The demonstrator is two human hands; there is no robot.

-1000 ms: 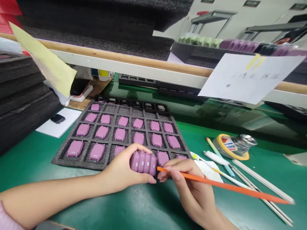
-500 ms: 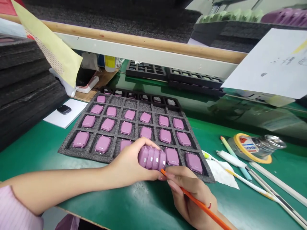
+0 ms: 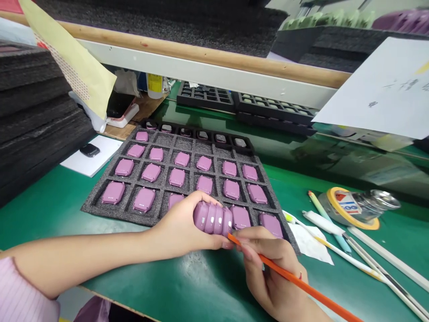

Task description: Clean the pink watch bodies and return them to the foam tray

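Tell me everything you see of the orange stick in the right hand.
The orange stick is long, thin and flat-looking, apparently plastic. The right hand grips it near its front end, between thumb and fingers. It slants down to the right, running out at the picture's lower edge. Its front tip is by the lower part of the rightmost purple case in the left hand; whether they touch is unclear.

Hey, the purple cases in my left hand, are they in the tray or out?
Out: your left hand clasps the purple cases together in a row, none of them set in the tray.
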